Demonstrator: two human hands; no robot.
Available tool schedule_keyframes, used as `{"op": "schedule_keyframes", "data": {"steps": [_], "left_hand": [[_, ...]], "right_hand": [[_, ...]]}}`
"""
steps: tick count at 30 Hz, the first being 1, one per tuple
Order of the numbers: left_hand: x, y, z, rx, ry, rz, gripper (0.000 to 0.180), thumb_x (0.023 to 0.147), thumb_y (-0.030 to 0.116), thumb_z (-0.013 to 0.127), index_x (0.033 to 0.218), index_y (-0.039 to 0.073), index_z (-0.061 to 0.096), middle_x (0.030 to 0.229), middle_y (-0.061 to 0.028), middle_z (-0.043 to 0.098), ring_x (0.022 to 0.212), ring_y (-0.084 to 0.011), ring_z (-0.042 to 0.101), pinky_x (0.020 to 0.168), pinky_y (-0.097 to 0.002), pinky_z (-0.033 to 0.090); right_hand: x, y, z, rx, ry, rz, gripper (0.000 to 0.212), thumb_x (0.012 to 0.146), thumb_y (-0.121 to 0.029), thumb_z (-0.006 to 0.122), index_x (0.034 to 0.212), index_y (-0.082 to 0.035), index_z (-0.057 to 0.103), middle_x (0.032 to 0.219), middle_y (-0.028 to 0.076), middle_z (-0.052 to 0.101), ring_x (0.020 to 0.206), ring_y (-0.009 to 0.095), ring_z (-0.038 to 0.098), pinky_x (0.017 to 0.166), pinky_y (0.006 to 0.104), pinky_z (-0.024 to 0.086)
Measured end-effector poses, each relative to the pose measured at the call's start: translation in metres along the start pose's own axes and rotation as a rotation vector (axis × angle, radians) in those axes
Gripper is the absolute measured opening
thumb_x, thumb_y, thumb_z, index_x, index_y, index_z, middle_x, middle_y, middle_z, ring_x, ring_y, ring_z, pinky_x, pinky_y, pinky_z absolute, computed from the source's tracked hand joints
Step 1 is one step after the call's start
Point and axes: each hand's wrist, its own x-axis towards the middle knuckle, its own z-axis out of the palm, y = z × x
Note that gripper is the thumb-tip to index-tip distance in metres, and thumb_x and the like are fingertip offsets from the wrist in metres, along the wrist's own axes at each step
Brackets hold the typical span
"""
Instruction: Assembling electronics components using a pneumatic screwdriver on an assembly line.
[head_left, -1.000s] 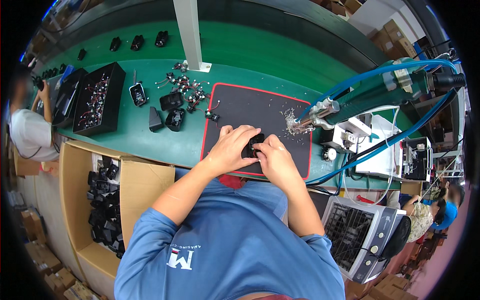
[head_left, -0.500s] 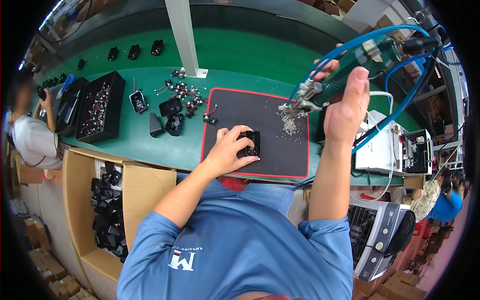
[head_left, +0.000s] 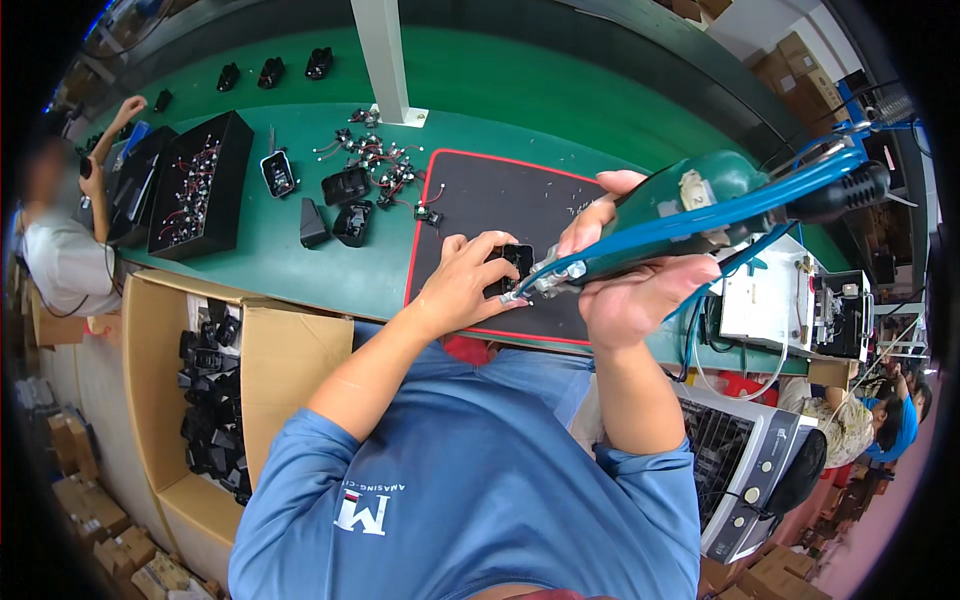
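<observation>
My left hand (head_left: 462, 285) is closed on a small black plastic housing (head_left: 518, 258) and steadies it on the dark mat (head_left: 465, 185) with the red border. In my right hand (head_left: 632, 300) is a green power screwdriver (head_left: 680, 200), tilted, with blue air hoses running off to the upper right. Its metal tip (head_left: 520, 294) reaches the near edge of the housing, beside my left fingertips; whether they touch I cannot tell. A few loose screws (head_left: 578, 207) show on the mat, and the screwdriver covers the rest of that area.
Left of the mat are wired parts (head_left: 385, 165), black housings (head_left: 346, 186) and a black box (head_left: 240, 150). A cardboard box (head_left: 295, 365) of black parts stands at the near left. A white machine (head_left: 755, 300) sits right. At the far left, a person (head_left: 70, 260) works.
My right hand has brought the screwdriver down and left, from above the screw pile to the housing. My left hand still holds the housing on the mat.
</observation>
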Motion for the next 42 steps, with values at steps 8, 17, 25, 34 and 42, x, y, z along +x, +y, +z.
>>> {"op": "schedule_keyframes", "data": {"steps": [8,17,25,34,42], "left_hand": [[-0.001,0.001,-0.002,0.011,0.006,-0.001,0.042,0.076,0.036,0.089,0.107,0.014,0.074,0.137,-0.0047,0.059,0.114,-0.0233,0.055,0.096,-0.0399,0.034],[0.0,-0.001,0.002,0.023,-0.035,0.024,0.058,0.072,0.04,0.092,0.117,0.014,0.066,0.149,-0.0088,0.049,0.128,-0.0318,0.052,0.106,-0.0467,0.035],[0.079,0.049,-0.029,-1.118,-0.033,0.209,0.139,0.065,0.041,0.099,0.167,0.01,0.01,0.167,-0.0194,0.029,0.151,-0.0326,0.036,0.124,-0.0489,0.029],[0.136,0.107,-0.039,-0.984,-0.14,0.063,0.06,0.101,0.017,0.07,0.154,0.005,0.045,0.11,0.0002,0.062,0.097,-0.0085,0.056,0.088,-0.0275,0.05],[0.139,0.116,-0.021,-1.12,-0.108,-0.027,0.055,0.102,0.015,0.069,0.151,0.006,0.046,0.098,0.0034,0.055,0.084,-0.0051,0.052,0.07,-0.0248,0.048]], "right_hand": [[0.01,-0.003,-0.004,0.103,-0.01,-0.012,0.11,0.089,-0.094,0.025,0.124,0.006,0.056,0.072,0.011,0.06,0.06,0.019,0.06,0.056,0.0306,0.052],[0.034,-0.025,-0.006,0.073,0.107,-0.079,0.108,0.091,-0.091,0.031,0.13,0.006,0.057,0.075,0.011,0.06,0.06,0.02,0.058,0.059,0.0322,0.053],[0.017,-0.03,-0.015,-0.131,0.12,-0.195,0.101,0.091,-0.084,0.051,0.149,-0.002,0.036,0.123,0.015,0.056,0.105,0.026,0.062,0.082,0.038,0.054],[-0.087,0.032,-0.055,-0.86,0.294,0.05,0.032,0.084,-0.005,0.084,0.11,0.0,0.067,0.099,0.009,0.065,0.075,0.015,0.062,0.069,0.0279,0.052],[-0.067,0.045,-0.072,-0.8,0.305,-0.006,0.017,0.085,-0.004,0.081,0.094,0.002,0.069,0.084,0.008,0.068,0.07,0.016,0.066,0.066,0.0298,0.054]]}}
